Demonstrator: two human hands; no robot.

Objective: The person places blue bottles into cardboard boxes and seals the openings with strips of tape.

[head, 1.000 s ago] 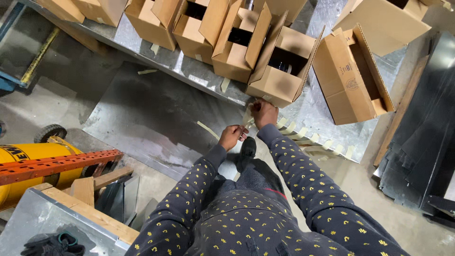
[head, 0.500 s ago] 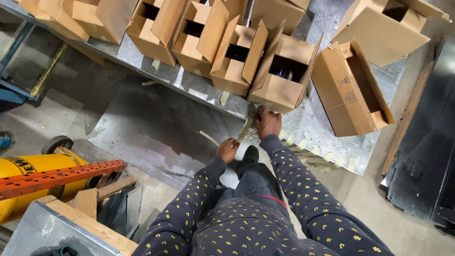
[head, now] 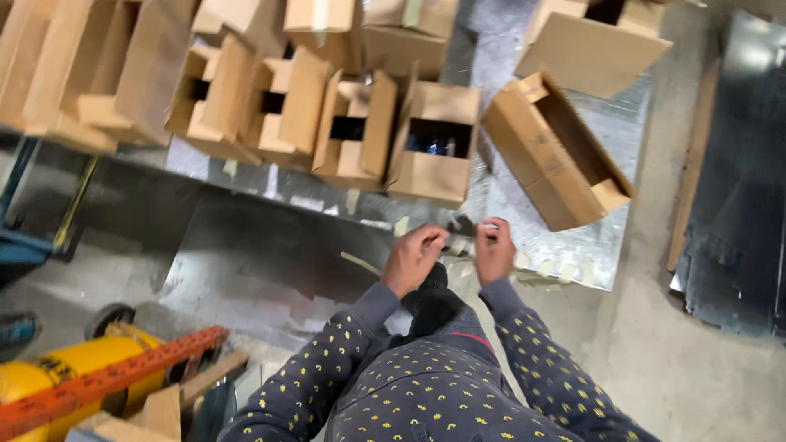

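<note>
Head view: my left hand [head: 413,258] and right hand [head: 494,248] hover close together at the metal table [head: 573,237] edge, fingers curled, pinching a tape strip [head: 467,227] between them, just below an open cardboard box [head: 432,155]

A grey concrete floor [head: 696,385] spreads below and to the right of the fingers, dusty and scuffed. Just beyond the fingertips runs a galvanised sheet-metal table [head: 573,237], its surface catching a dull overhead light. Under it, to the left of the fingers, lies a darker metal sheet [head: 262,262]. Far left stand a blue frame [head: 24,245] and, lower down, a yellow tank [head: 49,381] behind an orange steel beam [head: 106,381]. Dark metal panels [head: 737,188] lie stacked far to the right.
</note>
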